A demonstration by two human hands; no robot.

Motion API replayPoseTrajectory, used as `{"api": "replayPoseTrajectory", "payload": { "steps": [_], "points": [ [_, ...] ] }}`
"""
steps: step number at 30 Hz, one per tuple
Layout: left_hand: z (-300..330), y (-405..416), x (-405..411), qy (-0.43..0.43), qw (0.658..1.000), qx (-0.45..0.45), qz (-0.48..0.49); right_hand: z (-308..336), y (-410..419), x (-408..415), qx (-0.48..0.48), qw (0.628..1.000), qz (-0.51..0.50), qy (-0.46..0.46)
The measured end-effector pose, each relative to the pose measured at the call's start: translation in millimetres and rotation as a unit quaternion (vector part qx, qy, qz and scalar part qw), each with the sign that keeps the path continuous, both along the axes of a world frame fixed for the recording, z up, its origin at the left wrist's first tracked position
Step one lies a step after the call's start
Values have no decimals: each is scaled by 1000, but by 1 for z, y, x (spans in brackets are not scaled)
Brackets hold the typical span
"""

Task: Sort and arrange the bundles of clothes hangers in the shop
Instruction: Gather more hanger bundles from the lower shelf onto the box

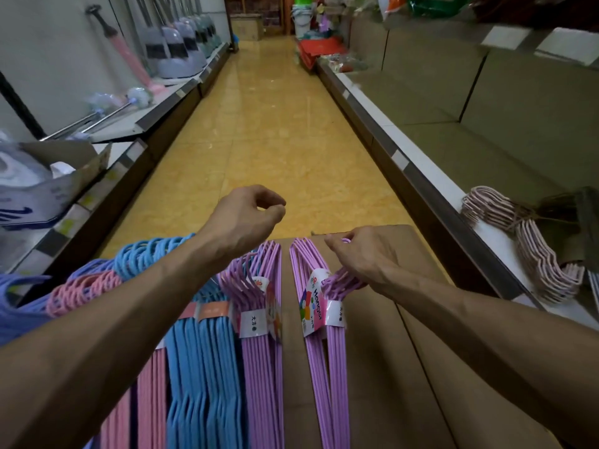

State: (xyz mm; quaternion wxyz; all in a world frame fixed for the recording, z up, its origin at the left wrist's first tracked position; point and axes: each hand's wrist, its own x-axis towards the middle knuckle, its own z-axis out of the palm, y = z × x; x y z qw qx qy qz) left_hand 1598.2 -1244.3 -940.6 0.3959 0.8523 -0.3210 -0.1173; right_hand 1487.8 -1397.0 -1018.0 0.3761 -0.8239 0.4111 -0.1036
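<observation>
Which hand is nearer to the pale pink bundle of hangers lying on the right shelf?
Right. The right hand grips the hooks of a purple plastic hanger bundle, on the side toward the pale pink hanger bundle. The left hand hovers half-closed farther left, above the aisle floor.

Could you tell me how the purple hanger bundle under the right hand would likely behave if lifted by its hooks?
The purple bundle probably lifts as one, since a paper label bands it. Its thin hangers look light. Their unbanded ends might fan apart.

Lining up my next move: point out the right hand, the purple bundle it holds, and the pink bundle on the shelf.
right hand [363, 257], head view, back of hand.
purple bundle [319, 303], head view, label.
pink bundle [538, 257], head view, middle.
</observation>
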Motion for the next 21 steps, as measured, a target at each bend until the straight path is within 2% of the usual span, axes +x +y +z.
{"api": "replayPoseTrajectory", "payload": {
  "steps": [5,11,17,21],
  "points": [
    [-8,6,8,-21,1000,16,5,10,15,2,80,996,25,-44],
    [-12,11,15,-37,998,52,-9,14,35,15,108,988,86,-67],
    [-16,20,20,-64,992,101,-34,2,54,34,175,976,81,-98],
    [-15,23,24,-68,993,94,-18,0,67,47,161,980,65,-99]
  ]
}}
